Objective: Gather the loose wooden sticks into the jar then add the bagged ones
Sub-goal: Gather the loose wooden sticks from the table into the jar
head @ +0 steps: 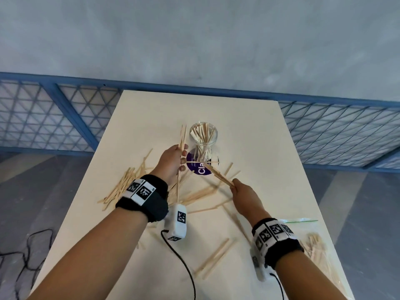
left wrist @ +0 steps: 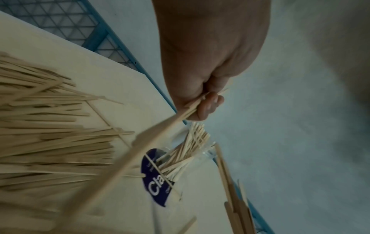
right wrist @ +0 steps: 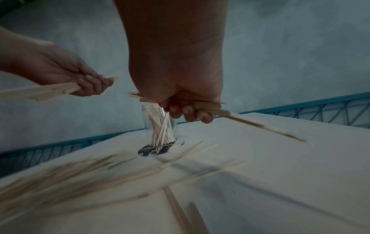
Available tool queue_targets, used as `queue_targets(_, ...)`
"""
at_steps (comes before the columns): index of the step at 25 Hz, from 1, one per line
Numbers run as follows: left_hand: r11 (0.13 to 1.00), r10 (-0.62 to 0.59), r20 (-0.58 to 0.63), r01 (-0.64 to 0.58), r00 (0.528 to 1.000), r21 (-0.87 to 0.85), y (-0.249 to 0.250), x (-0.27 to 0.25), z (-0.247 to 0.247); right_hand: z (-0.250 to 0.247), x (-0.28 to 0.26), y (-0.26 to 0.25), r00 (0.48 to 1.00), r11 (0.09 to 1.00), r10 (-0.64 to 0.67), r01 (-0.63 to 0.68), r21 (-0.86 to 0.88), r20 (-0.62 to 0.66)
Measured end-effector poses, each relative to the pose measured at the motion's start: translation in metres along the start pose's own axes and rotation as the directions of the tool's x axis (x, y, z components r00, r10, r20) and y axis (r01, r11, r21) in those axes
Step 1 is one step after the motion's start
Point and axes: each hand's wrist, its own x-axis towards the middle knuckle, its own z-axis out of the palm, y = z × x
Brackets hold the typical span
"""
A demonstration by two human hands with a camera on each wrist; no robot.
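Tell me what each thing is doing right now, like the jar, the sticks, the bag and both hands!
jar: upright on the table, lid off, partly filled with sticks.
left hand: gripping a bundle of sticks beside the jar.
right hand: gripping another bundle, pointed toward the jar.
loose sticks: many lying scattered on the table.
bag: lying flat near the right wrist, sticks inside; cannot tell if sealed.

The jar is standing just beyond both sets of fingers, sticks are lying behind and left of them, the bag lying behind the right.
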Motion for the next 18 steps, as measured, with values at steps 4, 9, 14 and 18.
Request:
queue_targets(4, 0.971, 0.086, 0.009, -0.082, 0.996, -0.224, 0.034, 0.014, 0.018, -0.025, 0.025, -0.021, 0.986, 0.926, -0.007, 0.070, 0.371, -0.169)
queue_targets(9, 0.889, 0.249, -0.005, -0.231, 0.968, -0.396, 0.084, 0.041, 0.049, -0.085, 0.077, -0.087, 0.954, 0.568, 0.029, 0.229, 0.790, -0.297)
queue_targets(14, 0.847, 0.379, -0.002, -0.348, 0.925, -0.401, 0.098, 0.075, 0.065, -0.117, 0.123, -0.140, 0.936, 0.289, 0.014, 0.333, 0.898, -0.352)
queue_targets(18, 0.882, 0.413, 0.040, -0.389, 0.910, -0.266, 0.066, 0.106, 0.065, -0.091, 0.155, -0.147, 0.927, 0.347, 0.010, 0.348, 0.871, -0.374)
